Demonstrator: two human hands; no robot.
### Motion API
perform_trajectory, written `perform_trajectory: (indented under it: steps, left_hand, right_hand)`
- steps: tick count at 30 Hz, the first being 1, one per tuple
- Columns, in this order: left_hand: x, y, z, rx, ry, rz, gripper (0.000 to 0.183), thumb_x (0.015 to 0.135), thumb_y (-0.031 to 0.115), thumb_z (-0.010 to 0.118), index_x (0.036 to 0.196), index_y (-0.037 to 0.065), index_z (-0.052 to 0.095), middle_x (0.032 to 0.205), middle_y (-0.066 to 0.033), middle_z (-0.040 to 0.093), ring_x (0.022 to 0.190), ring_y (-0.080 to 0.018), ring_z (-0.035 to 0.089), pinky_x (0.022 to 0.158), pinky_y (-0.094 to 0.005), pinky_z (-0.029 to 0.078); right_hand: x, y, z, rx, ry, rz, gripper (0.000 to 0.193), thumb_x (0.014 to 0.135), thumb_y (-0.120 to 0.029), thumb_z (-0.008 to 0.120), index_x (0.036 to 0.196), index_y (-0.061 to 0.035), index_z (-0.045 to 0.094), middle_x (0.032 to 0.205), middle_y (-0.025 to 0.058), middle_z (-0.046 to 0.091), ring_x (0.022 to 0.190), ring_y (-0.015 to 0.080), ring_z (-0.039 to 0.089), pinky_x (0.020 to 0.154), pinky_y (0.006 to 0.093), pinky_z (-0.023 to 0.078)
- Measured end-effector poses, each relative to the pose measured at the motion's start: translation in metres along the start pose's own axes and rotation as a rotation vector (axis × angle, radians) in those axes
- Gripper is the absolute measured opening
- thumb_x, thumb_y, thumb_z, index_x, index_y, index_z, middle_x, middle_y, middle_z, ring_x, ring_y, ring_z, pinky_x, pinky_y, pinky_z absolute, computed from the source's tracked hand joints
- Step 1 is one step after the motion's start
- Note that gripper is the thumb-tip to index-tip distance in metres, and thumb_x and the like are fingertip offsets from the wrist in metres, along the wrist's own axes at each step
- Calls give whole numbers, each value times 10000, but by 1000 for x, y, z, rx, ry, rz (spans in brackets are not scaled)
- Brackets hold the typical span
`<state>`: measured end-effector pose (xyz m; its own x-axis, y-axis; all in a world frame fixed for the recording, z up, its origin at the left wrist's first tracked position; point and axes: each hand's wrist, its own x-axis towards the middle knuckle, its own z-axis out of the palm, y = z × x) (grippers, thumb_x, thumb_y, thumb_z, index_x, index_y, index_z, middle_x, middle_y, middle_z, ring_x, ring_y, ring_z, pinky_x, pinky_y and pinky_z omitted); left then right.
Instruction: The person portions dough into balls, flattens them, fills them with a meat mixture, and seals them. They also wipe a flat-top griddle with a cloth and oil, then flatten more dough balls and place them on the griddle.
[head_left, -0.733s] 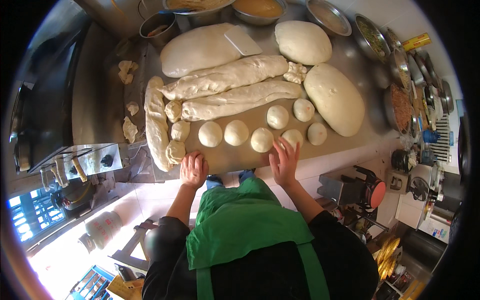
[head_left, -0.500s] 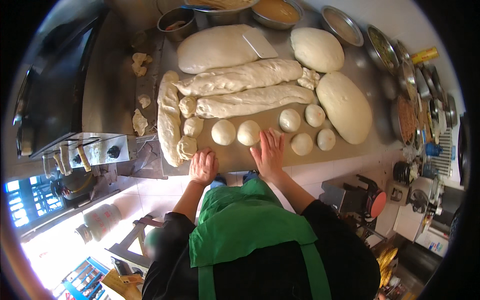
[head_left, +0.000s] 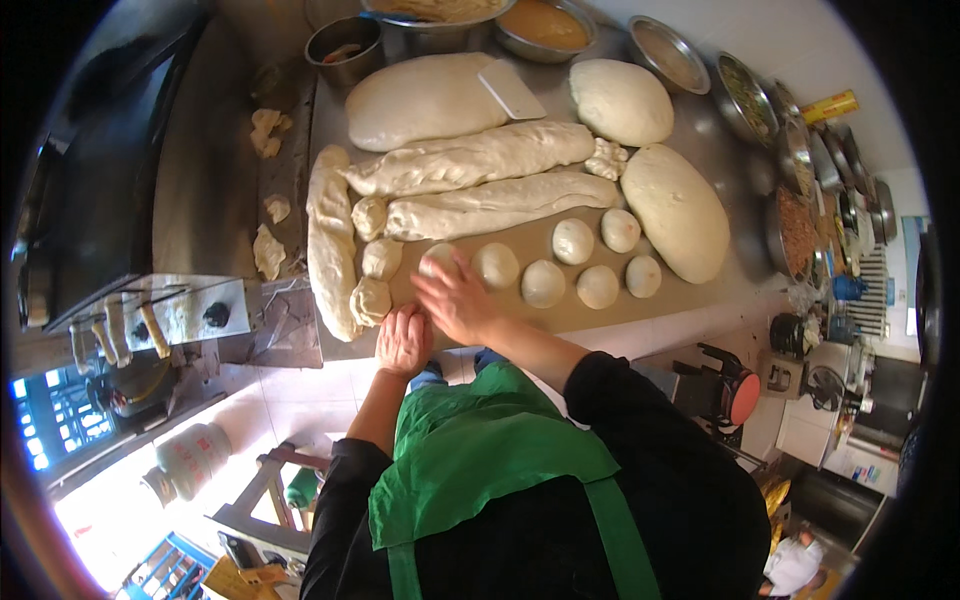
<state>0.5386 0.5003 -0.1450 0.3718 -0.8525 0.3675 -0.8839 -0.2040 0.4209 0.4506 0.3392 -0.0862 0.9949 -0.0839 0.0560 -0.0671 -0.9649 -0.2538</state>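
My right hand (head_left: 457,302) reaches left over a smooth, round dough ball (head_left: 438,258), its spread fingers resting on the near side and partly hiding it. At the table's near edge, my left hand (head_left: 405,342) lies with extended fingers on the surface, holding nothing visible. Another dough ball (head_left: 495,266) sits just right of my right hand, with a further dough ball (head_left: 543,284) and several more in a loose group. Left of the hands, rough dough lumps (head_left: 371,302) stand in a column beside a long dough roll (head_left: 331,235).
Two long dough rolls (head_left: 500,205) lie across the metal table behind the balls. Large dough masses (head_left: 675,210) sit farther back, a white scraper (head_left: 511,90) on one. Bowls of filling (head_left: 795,232) line the far and right edges. A dark oven (head_left: 205,150) stands left.
My right hand has moved left from one dough ball to the leftmost one, uncovering the ball it was over. My left hand stays near the edge. The view has shifted slightly.
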Motion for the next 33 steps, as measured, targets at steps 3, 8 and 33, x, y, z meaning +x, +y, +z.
perform_trajectory:
  steps: [3,8,33]
  left_hand:
    - [2,2,-1,-2,2,4,160,813,108,645,950,80,569,1076,-112,585,982,-329,575,842,-446,481]
    - [5,6,-4,-20,-10,7,154,800,80,649,922,95,556,1060,-97,579,963,-332,565,816,-448,470]
    - [9,11,-6,18,7,-5,170,784,105,649,926,87,556,1065,-113,565,948,-329,551,820,-457,454]
  right_hand:
    - [-43,31,-22,134,26,-127,266,839,-237,636,1052,-89,695,1189,59,610,1297,296,450,1120,557,280]
    - [-85,113,-57,-102,420,562,442,870,-290,656,1226,-43,574,1313,164,541,1189,391,506,1000,506,402]
    - [-50,19,-10,274,418,434,693,872,-311,668,1433,-19,386,1450,225,408,1342,394,387,1100,638,196]
